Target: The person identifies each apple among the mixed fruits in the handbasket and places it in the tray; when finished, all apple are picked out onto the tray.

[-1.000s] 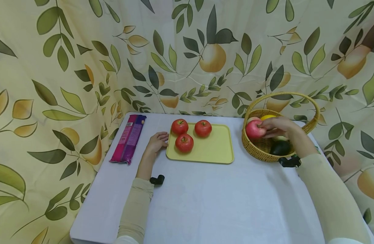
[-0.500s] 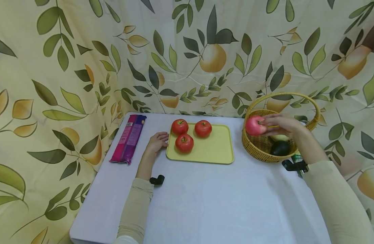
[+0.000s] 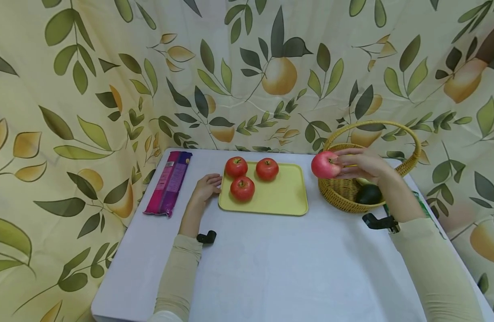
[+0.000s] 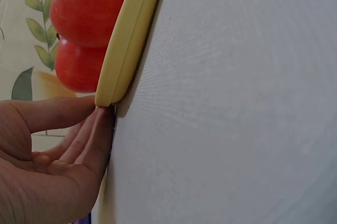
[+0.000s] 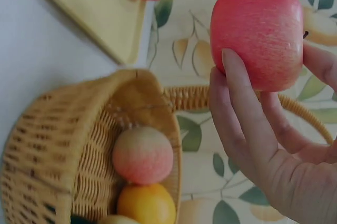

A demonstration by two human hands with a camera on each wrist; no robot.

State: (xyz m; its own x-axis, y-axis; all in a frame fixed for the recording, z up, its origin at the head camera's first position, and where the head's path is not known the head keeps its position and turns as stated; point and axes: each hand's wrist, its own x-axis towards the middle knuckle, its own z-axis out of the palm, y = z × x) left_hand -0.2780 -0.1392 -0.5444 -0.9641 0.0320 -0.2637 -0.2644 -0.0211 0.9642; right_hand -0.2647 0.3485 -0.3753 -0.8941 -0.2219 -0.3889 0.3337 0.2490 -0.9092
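My right hand (image 3: 361, 164) holds a pinkish-red apple (image 3: 325, 165) between thumb and fingers, up above the left rim of a wicker basket (image 3: 343, 206). In the right wrist view the apple (image 5: 258, 34) is well apart from the basket. My left hand (image 3: 205, 189) is at the left edge of a yellow tray (image 3: 281, 203). Up close in the left wrist view, its thumb and fingertips pinch the tray's rim (image 4: 118, 71). Three red apples sit on the tray's left half: one at the back left (image 3: 236, 167), one at the back middle (image 3: 267, 169), one in front (image 3: 242, 188).
Inside the basket lie a peach (image 5: 143, 155), an orange-yellow fruit (image 5: 147, 204), a dark avocado-like fruit (image 3: 368, 194) and a pale fruit partly hidden. A purple-pink packet (image 3: 168, 183) lies at the far left. A green item (image 3: 422, 203) shows behind the right wrist. A patterned curtain (image 3: 247, 80) hangs behind the table.
My right hand has lifted the pinkish apple out of the basket and moved it left, to the basket's left rim. The left hand and the tray have stayed in place.
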